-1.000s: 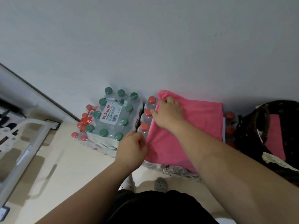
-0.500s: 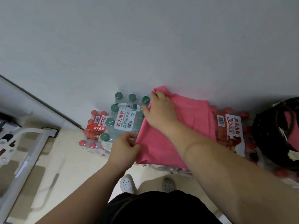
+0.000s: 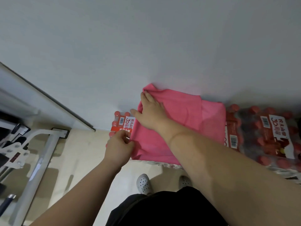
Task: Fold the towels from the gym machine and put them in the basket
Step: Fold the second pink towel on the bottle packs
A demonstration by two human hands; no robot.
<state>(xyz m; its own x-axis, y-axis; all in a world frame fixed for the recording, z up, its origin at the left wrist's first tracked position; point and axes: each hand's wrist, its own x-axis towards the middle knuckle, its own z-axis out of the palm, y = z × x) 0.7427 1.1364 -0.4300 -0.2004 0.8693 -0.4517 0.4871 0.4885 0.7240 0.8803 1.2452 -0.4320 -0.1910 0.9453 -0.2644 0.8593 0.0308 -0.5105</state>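
Note:
A pink towel (image 3: 184,123) lies folded and spread flat on top of shrink-wrapped packs of red-capped water bottles (image 3: 267,136) against the wall. My left hand (image 3: 119,148) pinches the towel's near left corner between thumb and fingers. My right hand (image 3: 150,111) rests palm down on the towel's far left part, fingers holding the far left corner where the cloth bunches up. A second layer of the towel shows as a lighter strip at the right. No basket is in view.
A smaller pack of red-capped bottles (image 3: 121,122) peeks out left of the towel. A white gym machine frame (image 3: 40,154) stands on the beige floor at the left. My white shoes (image 3: 144,183) are below, close to the packs.
The view has shifted, so the green-capped bottle pack and the dark basket at the right have left the frame. Both hands keep hold of the towel's left edge, which sits straighter.

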